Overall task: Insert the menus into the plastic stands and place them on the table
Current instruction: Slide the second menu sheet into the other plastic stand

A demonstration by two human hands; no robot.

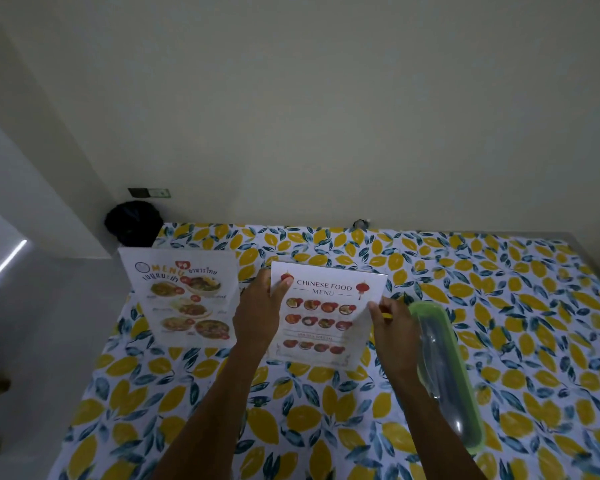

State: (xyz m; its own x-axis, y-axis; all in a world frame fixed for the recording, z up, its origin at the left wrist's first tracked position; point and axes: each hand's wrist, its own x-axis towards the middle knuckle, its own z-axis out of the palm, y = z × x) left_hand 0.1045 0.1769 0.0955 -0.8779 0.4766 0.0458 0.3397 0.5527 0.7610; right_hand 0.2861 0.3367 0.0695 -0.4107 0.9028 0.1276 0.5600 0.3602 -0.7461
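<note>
A Chinese food menu stands upright in a clear plastic stand at the middle of the table. My left hand grips its left edge, thumb across the upper left corner. My right hand pinches the right edge of the sheet about halfway down. To the left, a Thai food menu stands in its own clear stand near the table's left edge, with no hand on it.
The table wears a cloth printed with yellow lemons and blue leaves. A long clear container with a green rim lies just right of my right hand. A black bag sits by the wall at the far left corner.
</note>
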